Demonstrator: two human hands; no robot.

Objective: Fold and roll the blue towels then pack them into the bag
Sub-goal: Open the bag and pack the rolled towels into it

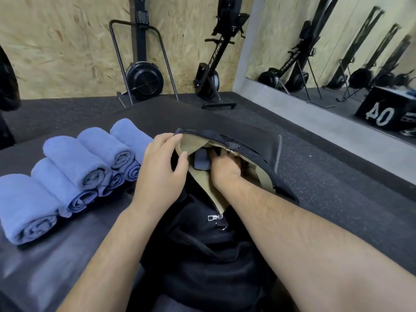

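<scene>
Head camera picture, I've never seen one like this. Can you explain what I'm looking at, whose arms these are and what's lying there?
There is no machine here. The single picture comes from a camera worn on a person's head, looking down at their own bare arms. The left hand pinches the rim of a black bag and holds it open, showing a tan lining. The right hand reaches inside, next to a blue towel in the bag. Its fingers are partly hidden, so I cannot tell whether it grips the towel. To the left, rolled blue towels are stacked on the dark padded surface. Rowing machines stand against the wall behind, near a mirror.
</scene>
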